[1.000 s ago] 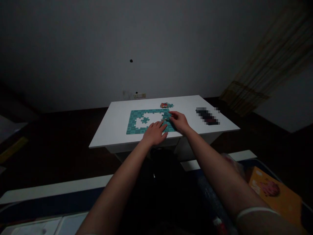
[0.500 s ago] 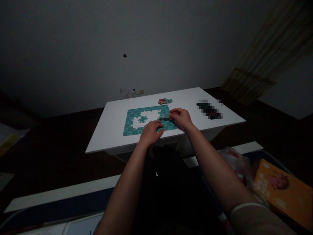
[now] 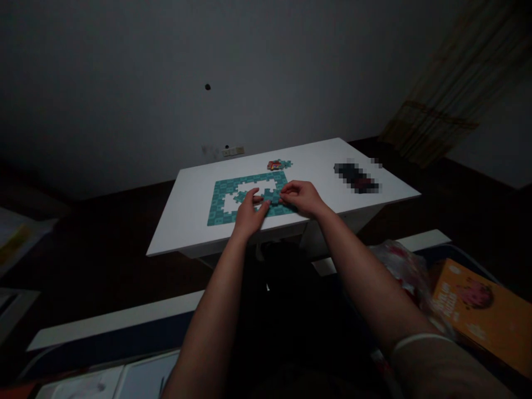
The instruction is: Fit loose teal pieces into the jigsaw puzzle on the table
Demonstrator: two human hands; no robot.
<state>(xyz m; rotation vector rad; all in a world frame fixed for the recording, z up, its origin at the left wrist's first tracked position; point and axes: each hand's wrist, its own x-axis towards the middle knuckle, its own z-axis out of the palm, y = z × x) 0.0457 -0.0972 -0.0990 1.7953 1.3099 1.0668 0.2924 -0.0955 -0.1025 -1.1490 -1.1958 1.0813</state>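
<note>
A teal puzzle piece (image 3: 272, 195) is pinched in the fingertips of my right hand (image 3: 305, 198), over the right side of a partly assembled jigsaw puzzle (image 3: 215, 206). My left hand (image 3: 248, 216) rests over the near side of the puzzle, its thumb and fingers apart. The left thumb tip lies close to the held piece; whether it touches cannot be made out. Inside the teal border, a loose teal piece cluster (image 3: 239, 197) lies on the white surface, partly hidden by my left fingers.
Beyond the puzzle, several colourful and teal pieces (image 3: 276, 164) lie on the white table (image 3: 174, 221). A pixelated dark object (image 3: 355, 178) is on its right side. At lower right are an orange puzzle box (image 3: 484, 310) and a clear plastic bag (image 3: 399, 266).
My right hand has moved slightly left with the piece, which now lies flatter over the puzzle. My left hand has turned, with its fingers lifted and spread from the thumb.
</note>
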